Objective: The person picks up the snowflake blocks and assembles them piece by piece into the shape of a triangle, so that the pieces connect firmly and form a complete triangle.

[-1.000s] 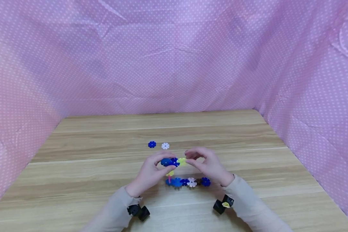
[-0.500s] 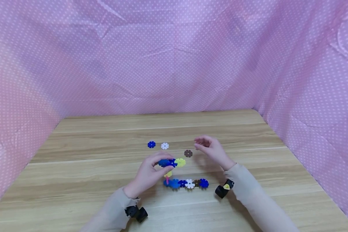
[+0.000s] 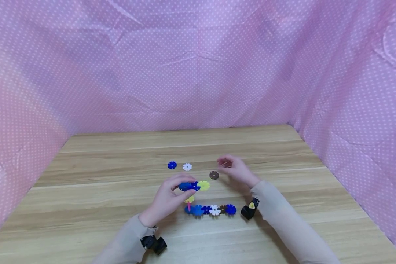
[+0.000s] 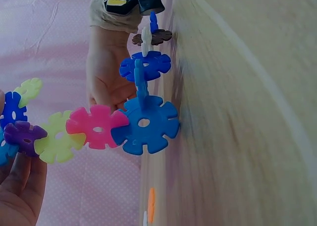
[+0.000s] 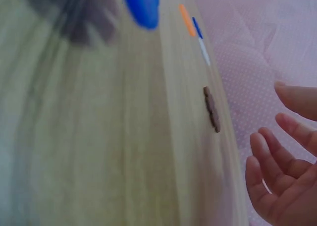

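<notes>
My left hand (image 3: 163,201) pinches a chain of slotted flower-shaped discs, its fingers and thumb around the blue discs (image 3: 194,186) of the upper row. A yellow disc (image 3: 203,186) forms the free right end of that row. In the left wrist view a purple disc (image 4: 25,138), a yellow-green disc (image 4: 59,137) and a pink disc (image 4: 97,127) link it down to a large blue disc (image 4: 150,124). The lower row runs right through a white disc (image 3: 215,210). Close to a loose brown disc (image 3: 214,175), my right hand (image 3: 237,171) holds nothing, its fingers loosely bent.
Beyond the left hand lie a loose dark blue disc (image 3: 172,165) and a loose white disc (image 3: 187,167) on the wooden table (image 3: 118,157). An orange disc (image 5: 187,20) shows edge-on in the right wrist view. Pink dotted cloth (image 3: 198,73) surrounds the back and sides.
My right hand has left the yellow disc, moved away to the right, then come slightly back left. The brown disc is now uncovered. My left hand keeps its hold, shifting slightly.
</notes>
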